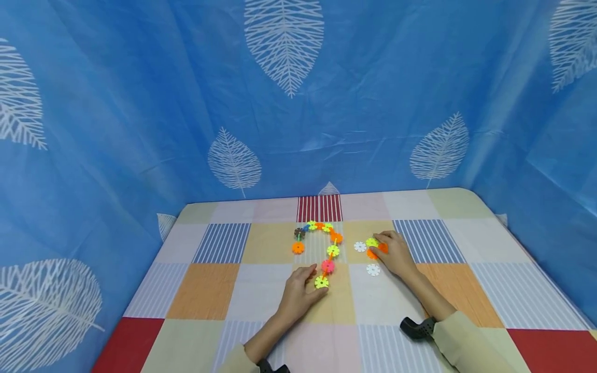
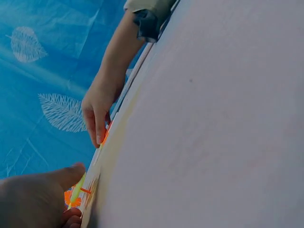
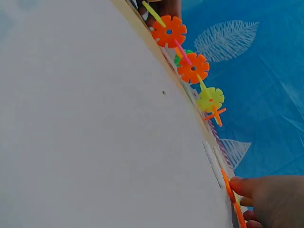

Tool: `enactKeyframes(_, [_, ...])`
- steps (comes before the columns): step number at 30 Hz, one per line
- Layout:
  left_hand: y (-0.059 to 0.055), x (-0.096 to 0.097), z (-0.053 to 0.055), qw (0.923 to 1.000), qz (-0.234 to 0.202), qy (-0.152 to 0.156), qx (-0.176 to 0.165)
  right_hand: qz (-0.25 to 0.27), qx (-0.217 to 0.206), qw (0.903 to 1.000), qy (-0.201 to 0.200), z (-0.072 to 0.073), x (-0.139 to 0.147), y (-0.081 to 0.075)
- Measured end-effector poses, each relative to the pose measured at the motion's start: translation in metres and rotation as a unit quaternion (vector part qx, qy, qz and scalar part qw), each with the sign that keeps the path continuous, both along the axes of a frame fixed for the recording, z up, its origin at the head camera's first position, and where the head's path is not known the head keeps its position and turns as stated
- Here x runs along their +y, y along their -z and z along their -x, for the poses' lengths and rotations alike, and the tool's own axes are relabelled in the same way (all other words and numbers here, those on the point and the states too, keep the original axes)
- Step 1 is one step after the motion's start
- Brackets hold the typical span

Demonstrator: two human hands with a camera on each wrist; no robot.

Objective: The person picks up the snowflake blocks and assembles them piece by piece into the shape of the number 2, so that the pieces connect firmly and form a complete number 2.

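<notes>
A curved chain of interlocking snowflake discs lies on the patchwork cloth. My left hand [image 1: 298,292] is at its near end, thumb and fingertips around the edge of a yellow-green disc [image 1: 321,282]. In the left wrist view, the thumb meets that disc's upper edge. A pink disc [image 1: 328,267] joins it further along the chain. My right hand [image 1: 395,254] reaches over a small group of loose discs to the right, its fingers bent and spread. Its fingertips are at a yellow disc [image 1: 371,242], with the thumb by an orange disc [image 1: 371,254] that lies flat.
Two white discs, one [image 1: 359,246] left of the loose group and one [image 1: 373,270] nearer me, lie on the cloth. The chain's far end holds an orange disc [image 1: 298,247] and a dark brown disc [image 1: 299,233]. A blue leaf-print curtain [image 1: 354,119] hangs behind the table.
</notes>
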State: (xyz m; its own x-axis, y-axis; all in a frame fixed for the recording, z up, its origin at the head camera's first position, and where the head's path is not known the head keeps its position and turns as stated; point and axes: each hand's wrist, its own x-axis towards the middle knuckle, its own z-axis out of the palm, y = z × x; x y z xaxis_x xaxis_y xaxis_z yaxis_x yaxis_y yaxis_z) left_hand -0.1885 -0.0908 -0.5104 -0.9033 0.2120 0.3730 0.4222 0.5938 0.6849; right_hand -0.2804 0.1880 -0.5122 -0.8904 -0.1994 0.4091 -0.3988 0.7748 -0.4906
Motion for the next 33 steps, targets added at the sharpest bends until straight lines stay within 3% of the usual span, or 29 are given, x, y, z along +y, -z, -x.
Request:
enactKeyframes(5, [0.002,0.004,0.003,0.9995,0.031,0.003,0.002,0.013,-0.014,0.9998,0.007,0.004,0.003,-0.002])
enactKeyframes(10, [0.001,0.004,0.008,0.9992,0.023,0.028,-0.015,0.093,-0.049,0.9943,0.018,0.002,0.005,-0.001])
enactKeyframes(14, [-0.002,0.002,0.015,0.9979,0.026,0.056,-0.023,0.152,-0.041,0.9872,0.024,-0.002,0.004,-0.002])
enactKeyframes(19, [-0.006,-0.003,0.021,0.9955,0.012,0.073,-0.059,0.203,0.012,0.9787,-0.024,-0.013,-0.009,-0.011])
enactKeyframes(23, [-0.010,-0.006,0.022,0.9913,-0.028,0.072,-0.107,0.228,0.020,0.9698,-0.084,-0.036,-0.032,-0.024])
enactKeyframes(26, [-0.012,-0.006,0.022,0.9787,-0.086,0.078,-0.169,0.240,-0.013,0.9613,-0.134,-0.055,-0.050,-0.034])
enactKeyframes(28, [-0.013,-0.005,0.021,0.9637,-0.133,0.083,-0.216,0.244,-0.039,0.9553,-0.163,-0.063,-0.059,-0.035])
enactKeyframes(30, [-0.013,-0.005,0.021,0.9455,-0.176,0.089,-0.259,0.239,-0.062,0.9541,-0.169,-0.066,-0.066,-0.027])
enactKeyframes(33, [-0.012,-0.004,0.021,0.9280,-0.211,0.085,-0.295,0.219,-0.076,0.9592,-0.161,-0.063,-0.073,-0.012])
